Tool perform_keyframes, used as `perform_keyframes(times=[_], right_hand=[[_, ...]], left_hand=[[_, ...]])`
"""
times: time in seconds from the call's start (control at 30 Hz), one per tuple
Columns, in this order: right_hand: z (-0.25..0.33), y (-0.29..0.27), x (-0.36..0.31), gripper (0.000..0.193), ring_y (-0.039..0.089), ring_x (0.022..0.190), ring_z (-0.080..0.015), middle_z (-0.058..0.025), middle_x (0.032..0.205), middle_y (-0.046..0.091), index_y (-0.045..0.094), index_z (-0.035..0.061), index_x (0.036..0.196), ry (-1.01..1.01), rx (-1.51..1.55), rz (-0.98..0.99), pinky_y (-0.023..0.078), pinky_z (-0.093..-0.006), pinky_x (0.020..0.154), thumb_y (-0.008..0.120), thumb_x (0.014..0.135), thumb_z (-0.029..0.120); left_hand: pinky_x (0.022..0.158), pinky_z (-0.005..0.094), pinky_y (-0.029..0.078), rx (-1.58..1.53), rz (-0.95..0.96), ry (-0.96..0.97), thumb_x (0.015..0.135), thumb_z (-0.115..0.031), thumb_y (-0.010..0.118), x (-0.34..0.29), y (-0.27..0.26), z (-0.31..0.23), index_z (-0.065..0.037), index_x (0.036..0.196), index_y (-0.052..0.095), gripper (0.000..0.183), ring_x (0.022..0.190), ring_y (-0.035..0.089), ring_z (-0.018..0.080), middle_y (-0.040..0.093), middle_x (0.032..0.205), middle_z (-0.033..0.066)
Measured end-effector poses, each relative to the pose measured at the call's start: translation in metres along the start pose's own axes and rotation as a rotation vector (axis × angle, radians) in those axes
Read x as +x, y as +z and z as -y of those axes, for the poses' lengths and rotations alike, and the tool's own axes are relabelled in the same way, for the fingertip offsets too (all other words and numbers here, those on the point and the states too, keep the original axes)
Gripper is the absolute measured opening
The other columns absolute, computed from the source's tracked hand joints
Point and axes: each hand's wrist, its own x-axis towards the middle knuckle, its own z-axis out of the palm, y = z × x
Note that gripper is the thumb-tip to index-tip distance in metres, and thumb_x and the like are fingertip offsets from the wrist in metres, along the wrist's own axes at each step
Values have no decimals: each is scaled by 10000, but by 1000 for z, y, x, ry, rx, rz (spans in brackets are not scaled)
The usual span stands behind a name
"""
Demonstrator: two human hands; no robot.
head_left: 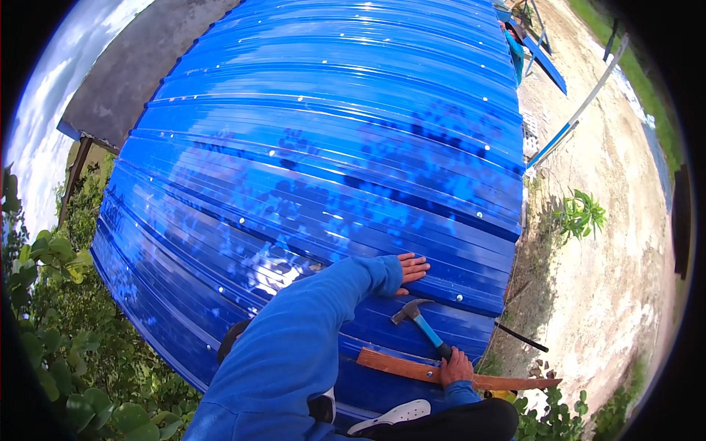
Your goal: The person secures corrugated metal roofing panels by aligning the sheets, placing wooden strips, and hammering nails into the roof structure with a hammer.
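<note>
Resting flat on the roof (309, 184): left hand (413, 273), fingers extended; best held clear of the hammer (428, 331) just beside. Right hand (457, 367) curls round its grip, at the plank (393, 363); firm wrap should prevent sliding.

A: Roof (316, 173)?
B: Glossy blue, parallel stripes, darker dappling, white-dotted.
A: Hammer (422, 323)?
B: Head (407, 312) grey; handle (429, 332) light blue, black toward end.
A: Others?
B: Board (401, 365) reddish brown. Sleeve (294, 338) plain blue. Shoe (390, 417) white, dark-dotted. Trousers (471, 421) black.
</note>
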Motion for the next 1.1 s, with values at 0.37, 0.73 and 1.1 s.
perform_keyframes(times=[0.37, 0.73, 1.1], right_hand=[[-2, 3, -1, 566, 598, 836, -310, -112, 952, 580, 506, 58, 1248, 15, -5, 18, 473, -441, 679, 731, 782, 286], [1, -2, 0, 561, 597, 834, -312, -114, 949, 578, 506, 56, 1250, 18, -8, 25, 471, -444, 678, 726, 786, 282], [0, 3, 0, 572, 596, 838, -311, -113, 960, 576, 499, 57, 1253, 6, -6, 14, 469, -440, 680, 733, 784, 284]], left_hand=[[1239, 427, 13, -5, 40, -10, 982, -438, 456, 0, -4, -1, -47, 1548, 184, 740, 1523, -12, 241, 60, 1646, 113], [1238, 431, 8, 3, 46, -11, 983, -436, 462, 2, -4, -1, -52, 1552, 172, 745, 1523, -12, 243, 59, 1646, 113], [1238, 428, 3, -1, 35, -11, 986, -434, 443, 0, -5, -1, -49, 1550, 174, 734, 1523, -11, 244, 63, 1646, 114]])
